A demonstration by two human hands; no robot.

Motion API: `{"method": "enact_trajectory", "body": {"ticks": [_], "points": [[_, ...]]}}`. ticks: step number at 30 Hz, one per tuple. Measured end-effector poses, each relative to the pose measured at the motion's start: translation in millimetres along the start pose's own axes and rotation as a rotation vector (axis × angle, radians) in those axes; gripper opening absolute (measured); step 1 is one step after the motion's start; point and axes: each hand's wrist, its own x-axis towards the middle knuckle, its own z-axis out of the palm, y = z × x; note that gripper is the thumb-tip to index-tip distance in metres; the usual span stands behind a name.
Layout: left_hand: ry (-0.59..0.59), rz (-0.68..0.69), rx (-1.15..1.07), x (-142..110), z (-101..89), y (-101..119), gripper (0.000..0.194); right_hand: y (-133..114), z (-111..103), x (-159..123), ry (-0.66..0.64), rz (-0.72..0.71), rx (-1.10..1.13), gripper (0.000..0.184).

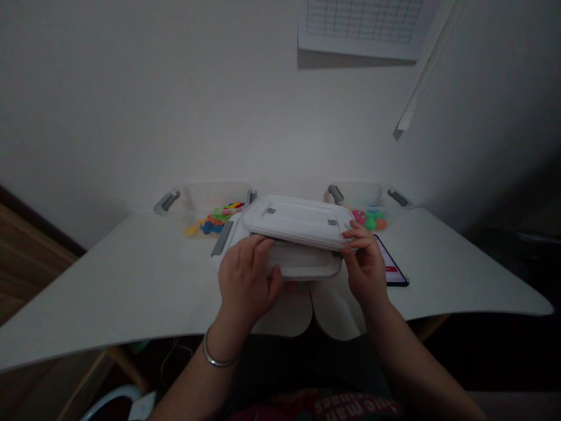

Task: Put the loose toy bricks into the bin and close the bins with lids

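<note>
A white plastic food box [304, 263] is held up above the table, and its white lid [298, 222] sits tilted over it with a gap on the near side. My left hand [248, 280] grips the box's front left, with the fingers reaching up to the gap. My right hand [366, 263] pinches the right end, with its fingers against the lid's edge and the box's rim. A grey latch [221, 238] sticks out at the box's left side. A silver bangle [219, 351] circles my left wrist.
Behind the box stand a clear bin [205, 196] holding colourful plastic pieces [214, 221] and a clear bin [359, 196] holding colourful balls [370, 220]. A phone [391, 263] lies on the white table [109, 280] right of my right hand.
</note>
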Motion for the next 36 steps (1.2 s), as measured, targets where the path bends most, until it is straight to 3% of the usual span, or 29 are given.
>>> {"method": "enact_trajectory", "body": {"ticks": [3, 8, 14, 20, 26, 36], "points": [[0.125, 0.0, 0.034, -2.1, 3.4, 2.0, 0.06, -0.5, -0.7, -0.8, -0.054, -0.087, -0.043, 0.007], [0.106, 0.029, 0.065, -6.6, 1.8, -1.5, 0.078, -3.2, -0.1, -1.7, -0.139, -0.146, 0.031, 0.006], [0.148, -0.161, -0.013, -19.5, 2.5, -23.0, 0.093, -4.5, -3.4, -3.7, -0.184, -0.171, 0.022, 0.007], [0.131, -0.151, -0.165, -21.2, 7.0, -20.3, 0.085, -18.3, -0.3, -5.6, -0.058, -0.292, -0.322, 0.021], [0.099, -0.112, -0.221, -18.2, 11.9, -7.6, 0.067, -28.0, 14.5, -15.2, -0.193, -0.473, -0.565, 0.043], [0.014, -0.082, -0.265, -5.8, 32.6, -9.4, 0.073, -5.3, 20.2, -10.1, -0.285, -0.344, -0.587, 0.046]]}}
